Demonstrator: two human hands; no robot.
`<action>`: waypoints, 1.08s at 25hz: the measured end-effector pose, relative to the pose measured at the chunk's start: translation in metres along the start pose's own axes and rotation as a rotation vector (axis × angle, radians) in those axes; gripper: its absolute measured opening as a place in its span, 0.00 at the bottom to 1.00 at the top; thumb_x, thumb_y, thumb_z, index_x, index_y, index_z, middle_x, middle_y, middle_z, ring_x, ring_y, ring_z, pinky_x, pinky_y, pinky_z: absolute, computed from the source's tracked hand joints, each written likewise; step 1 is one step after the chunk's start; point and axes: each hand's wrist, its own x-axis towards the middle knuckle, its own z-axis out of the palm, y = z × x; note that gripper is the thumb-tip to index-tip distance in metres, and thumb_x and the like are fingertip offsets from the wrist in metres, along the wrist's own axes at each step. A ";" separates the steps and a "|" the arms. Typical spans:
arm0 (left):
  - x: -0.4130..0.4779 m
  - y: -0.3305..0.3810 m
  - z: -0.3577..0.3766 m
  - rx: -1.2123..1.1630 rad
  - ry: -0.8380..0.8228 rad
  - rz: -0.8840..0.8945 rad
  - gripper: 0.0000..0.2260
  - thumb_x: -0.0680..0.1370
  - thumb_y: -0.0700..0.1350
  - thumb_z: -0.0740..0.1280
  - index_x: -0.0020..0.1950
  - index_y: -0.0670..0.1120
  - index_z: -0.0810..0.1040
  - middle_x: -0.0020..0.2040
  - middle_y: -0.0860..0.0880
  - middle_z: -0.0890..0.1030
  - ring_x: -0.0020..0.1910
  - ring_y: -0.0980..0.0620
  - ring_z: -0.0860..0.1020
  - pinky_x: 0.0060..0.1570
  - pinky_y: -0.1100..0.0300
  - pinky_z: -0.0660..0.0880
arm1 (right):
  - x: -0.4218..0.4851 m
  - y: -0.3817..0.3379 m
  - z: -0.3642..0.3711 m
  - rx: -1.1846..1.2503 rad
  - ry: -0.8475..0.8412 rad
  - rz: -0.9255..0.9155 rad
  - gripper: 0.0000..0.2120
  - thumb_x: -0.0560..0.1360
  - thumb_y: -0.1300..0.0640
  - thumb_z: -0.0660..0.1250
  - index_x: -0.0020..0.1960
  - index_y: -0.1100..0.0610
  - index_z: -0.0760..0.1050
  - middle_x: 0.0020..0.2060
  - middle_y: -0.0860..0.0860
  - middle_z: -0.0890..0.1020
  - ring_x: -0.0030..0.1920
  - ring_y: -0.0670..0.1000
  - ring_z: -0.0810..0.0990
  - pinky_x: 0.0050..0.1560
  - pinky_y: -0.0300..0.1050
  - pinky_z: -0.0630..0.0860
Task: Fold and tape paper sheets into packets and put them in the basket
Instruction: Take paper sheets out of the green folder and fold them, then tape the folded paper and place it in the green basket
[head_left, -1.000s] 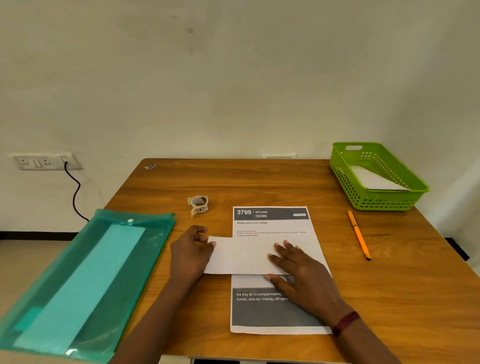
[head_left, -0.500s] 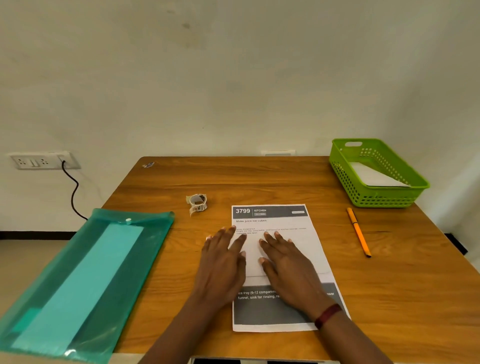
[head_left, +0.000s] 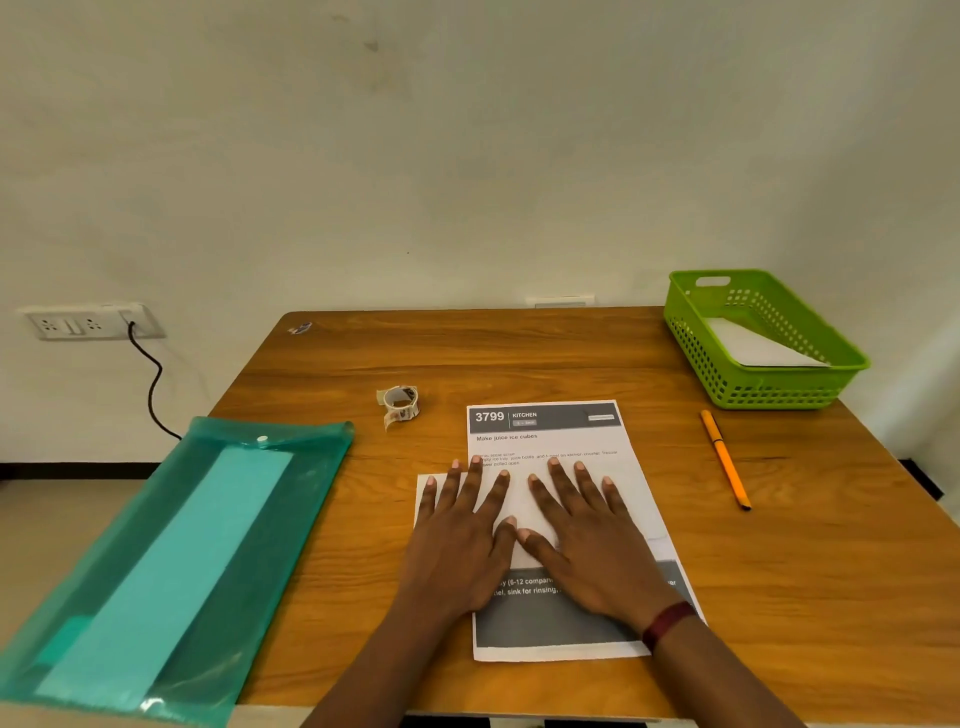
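Head view is showing the job at an early-to-middle stage, judging by how things are lying on the wooden table (head_left: 519, 358). At the far left a green plastic folder (head_left: 171, 561) is lying snapped closed, with lighter paper showing through it, probably the supply of sheets. Right of it, the roll of tape (head_left: 399, 405) is sitting untouched, a loose end hanging off it. Next, the left hand (head_left: 462, 540) is pressing flat, fingers straight and spread, on a folded sheet (head_left: 518, 501) of white paper whose left end is sticking out past a printed sheet (head_left: 550, 431) lying under it. The right hand (head_left: 587, 545) is pressing beside it in the same way, fingers fanned, the 2 thumbs nearly touching. Both seem to be flattening the crease, so folding looks in progress; whether more folds are needed I cannot tell. Taping is not yet begun on this piece. Further right an orange pen (head_left: 724, 457) is lying idle. At the far right corner the green basket (head_left: 841, 364) is holding 1 white packet (head_left: 753, 348), so at least 1 looks finished, while this one is waiting for tape and the basket.
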 end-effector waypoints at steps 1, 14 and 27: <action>0.000 0.000 0.000 0.006 -0.009 -0.001 0.27 0.81 0.63 0.40 0.78 0.58 0.37 0.79 0.51 0.36 0.77 0.48 0.33 0.76 0.47 0.36 | -0.001 0.005 -0.002 -0.006 -0.021 0.022 0.38 0.72 0.28 0.33 0.78 0.44 0.36 0.75 0.47 0.35 0.76 0.53 0.34 0.75 0.54 0.34; 0.007 0.003 -0.013 -0.128 -0.058 -0.057 0.27 0.80 0.62 0.48 0.79 0.57 0.54 0.80 0.51 0.50 0.79 0.48 0.48 0.77 0.47 0.49 | -0.010 0.033 -0.005 0.003 0.045 0.030 0.35 0.77 0.30 0.39 0.78 0.46 0.39 0.77 0.48 0.39 0.77 0.50 0.36 0.74 0.47 0.35; 0.099 -0.113 -0.067 0.171 0.231 -0.310 0.19 0.76 0.51 0.70 0.67 0.56 0.74 0.70 0.43 0.67 0.69 0.42 0.63 0.63 0.45 0.67 | -0.014 0.031 -0.007 0.200 0.179 0.090 0.37 0.74 0.32 0.37 0.76 0.48 0.59 0.78 0.48 0.55 0.77 0.47 0.49 0.73 0.39 0.45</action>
